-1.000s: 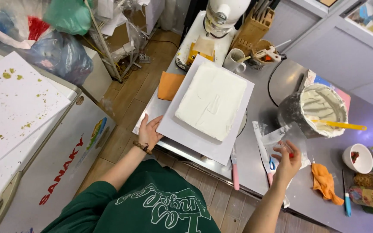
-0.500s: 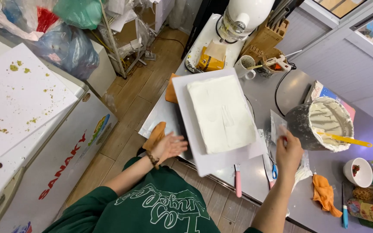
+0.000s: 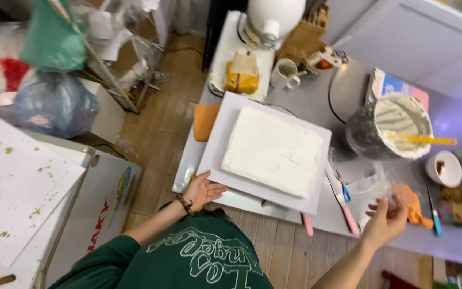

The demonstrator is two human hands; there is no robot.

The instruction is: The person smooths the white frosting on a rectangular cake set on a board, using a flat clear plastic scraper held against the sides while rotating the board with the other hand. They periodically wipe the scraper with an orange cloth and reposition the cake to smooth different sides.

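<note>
White-frosted rectangular cake on square white board. Left hand, fingers spread, under board's near-left corner: turning step. Right hand, right of board, pinches clear plastic piping bag; next needs steadying.

Standing on a wood plank floor at my steel counter, white chest freezer on my left, stuffed plastic bags piled behind it.

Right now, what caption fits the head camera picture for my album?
Left hand under the white board holding a frosted white cake; right hand pinches clear plastic.
</note>
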